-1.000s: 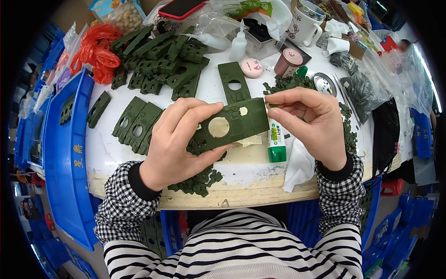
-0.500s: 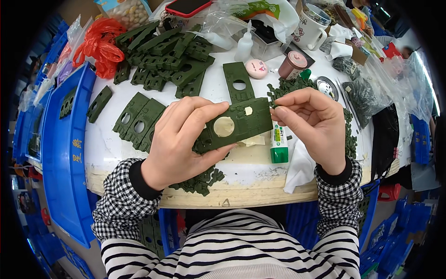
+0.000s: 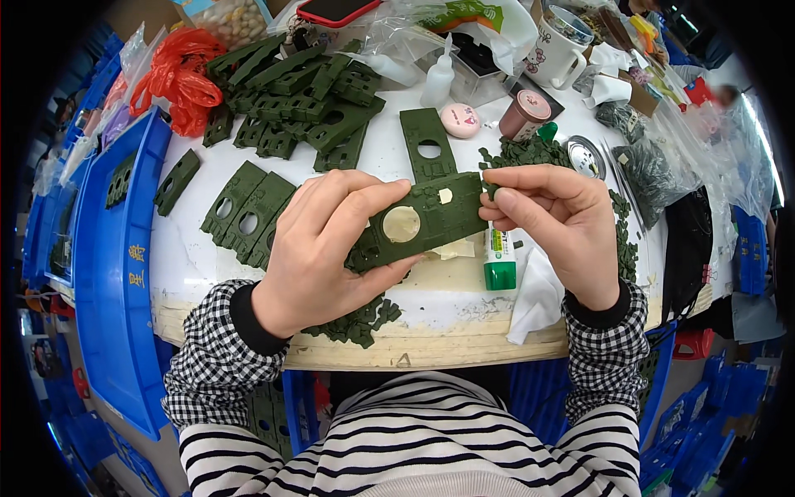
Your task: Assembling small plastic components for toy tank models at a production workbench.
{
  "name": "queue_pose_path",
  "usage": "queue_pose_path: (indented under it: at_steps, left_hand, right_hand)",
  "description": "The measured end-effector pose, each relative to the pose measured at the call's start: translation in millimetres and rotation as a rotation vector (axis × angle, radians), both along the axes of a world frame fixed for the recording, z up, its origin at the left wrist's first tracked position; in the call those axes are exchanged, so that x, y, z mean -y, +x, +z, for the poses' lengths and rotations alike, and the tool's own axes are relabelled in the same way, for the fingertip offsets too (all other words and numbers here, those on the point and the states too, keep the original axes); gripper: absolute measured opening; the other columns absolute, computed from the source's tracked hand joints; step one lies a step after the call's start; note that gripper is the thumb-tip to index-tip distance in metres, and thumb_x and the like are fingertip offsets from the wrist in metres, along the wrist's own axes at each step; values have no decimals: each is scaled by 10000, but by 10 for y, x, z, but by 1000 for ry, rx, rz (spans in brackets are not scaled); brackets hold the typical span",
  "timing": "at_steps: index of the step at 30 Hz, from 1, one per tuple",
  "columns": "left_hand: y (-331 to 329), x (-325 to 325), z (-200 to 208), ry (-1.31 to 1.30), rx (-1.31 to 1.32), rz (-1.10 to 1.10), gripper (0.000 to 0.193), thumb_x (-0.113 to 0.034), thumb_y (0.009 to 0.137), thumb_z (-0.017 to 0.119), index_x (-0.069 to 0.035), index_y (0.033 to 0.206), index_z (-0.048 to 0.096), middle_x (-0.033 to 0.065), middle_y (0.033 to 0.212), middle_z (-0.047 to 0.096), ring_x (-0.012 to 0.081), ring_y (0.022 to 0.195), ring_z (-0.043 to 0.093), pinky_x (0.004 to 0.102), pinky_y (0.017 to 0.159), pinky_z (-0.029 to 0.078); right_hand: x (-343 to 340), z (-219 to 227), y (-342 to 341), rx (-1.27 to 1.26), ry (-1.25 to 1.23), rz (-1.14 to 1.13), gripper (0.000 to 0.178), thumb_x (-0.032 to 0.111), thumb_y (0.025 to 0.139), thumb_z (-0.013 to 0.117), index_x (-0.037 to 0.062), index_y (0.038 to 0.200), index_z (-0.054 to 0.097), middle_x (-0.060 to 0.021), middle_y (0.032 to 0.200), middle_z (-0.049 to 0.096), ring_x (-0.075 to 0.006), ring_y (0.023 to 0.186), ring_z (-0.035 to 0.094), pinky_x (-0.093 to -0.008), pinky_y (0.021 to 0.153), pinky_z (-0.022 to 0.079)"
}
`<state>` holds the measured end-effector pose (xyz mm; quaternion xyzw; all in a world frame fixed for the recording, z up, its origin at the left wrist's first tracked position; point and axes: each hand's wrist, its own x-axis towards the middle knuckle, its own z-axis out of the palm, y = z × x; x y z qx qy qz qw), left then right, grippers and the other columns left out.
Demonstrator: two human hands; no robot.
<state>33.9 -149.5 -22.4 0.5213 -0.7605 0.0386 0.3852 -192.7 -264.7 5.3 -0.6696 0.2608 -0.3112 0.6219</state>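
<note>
My left hand [image 3: 323, 248] grips a flat dark green plastic plate [image 3: 426, 236] with a round hole, thumb below and fingers on top. Through the hole and a small opening the pale tabletop shows. At the plate's right end, my right hand [image 3: 563, 224] pinches a tiny dark green piece [image 3: 490, 192] between thumb and forefinger; its shape is mostly hidden. Just below stands out a glue stick [image 3: 500, 269] with a green end, lying on the table. Behind the held plate lies another green plate [image 3: 427, 145] with a round hole.
A pile of green parts [image 3: 306, 99] fills the back left, with more plates [image 3: 244, 215] nearer. Small green pieces [image 3: 530, 153] lie right of centre. A blue tray [image 3: 120, 331] borders the left. At the back are a squeeze bottle [image 3: 438, 79], pink jar [image 3: 524, 114] and mug [image 3: 556, 54].
My right thumb and forefinger have shifted slightly, bringing the tiny piece against or very near the plate's right end. My left hand keeps its hold on the plate.
</note>
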Motion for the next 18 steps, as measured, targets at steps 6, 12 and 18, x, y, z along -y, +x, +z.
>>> queue_pose_path:
  at_steps: [6,12,18]
  left_hand:
    - [0,7,-18,-55,13,-11,600,-102,634,877,-6,1169,622,133,1007,627,257,872,636,331,727,531]
    - [-6,-11,-19,-66,28,-22,613,-113,618,885,2,1161,624,128,995,630,256,857,633,331,713,526]
    - [-21,-6,-11,-53,24,-17,614,-119,615,886,-1,1159,626,130,993,629,255,850,636,331,704,530]
  right_hand:
    - [-11,36,0,-32,49,-7,193,18,918,653,-70,1090,663,-138,969,716,-132,857,704,-228,754,581]
    - [-19,63,2,-49,86,6,144,26,910,669,-65,1021,657,-112,926,708,-113,832,691,-215,736,567]
    - [-31,7,-1,46,-32,-44,118,18,900,670,-53,991,647,-80,908,685,-100,806,673,-214,733,552]
